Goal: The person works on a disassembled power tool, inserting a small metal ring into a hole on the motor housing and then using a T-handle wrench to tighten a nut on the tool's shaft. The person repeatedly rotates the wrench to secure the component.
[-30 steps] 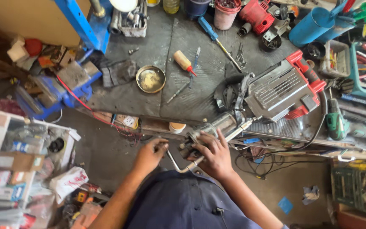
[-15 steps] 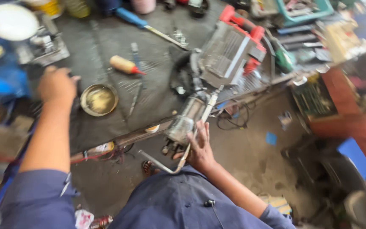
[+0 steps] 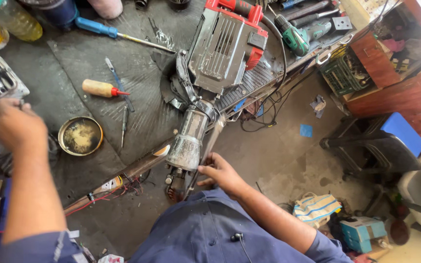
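One metal rod (image 3: 210, 146) sits gripped in right hand (image 3: 220, 171) fingers (image 3: 205, 158).

Pretty tight around the demolition hammer (image 3: 220, 53): cable loops and a rag crowd its left, a green drill (image 3: 296, 36) sits far right. Open mat (image 3: 74, 63) between the blue screwdriver (image 3: 98, 28) and round tin (image 3: 80, 136), though the left edge looks blurry, probably cluttered.
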